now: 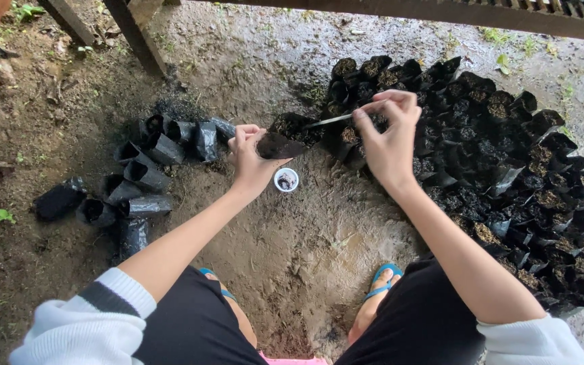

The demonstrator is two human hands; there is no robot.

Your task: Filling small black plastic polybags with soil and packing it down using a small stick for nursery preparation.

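Fingers first: our right hand (388,138) pinches a thin grey stick (329,121) between thumb and fingertips, its tip pointing left toward the small black grow bag (280,145) that our left hand (248,157) grips by the rim, fingers curled around it, tilted on its side just above the dirt.

Now out to the big picture. We see the bare, damp ground (305,243) beneath us, then the large block of filled black bags (501,169) packed upright on our right, touching one another. To our left, a looser cluster of empty bags (136,182) lies toppled. Smaller again: a little white cup (286,180) sits on the soil just below the held bag.

Risks as we judge them: the bag is tipped, so soil could spill; a hard poke might tear the thin plastic; a careless wrist could knock the cup over.
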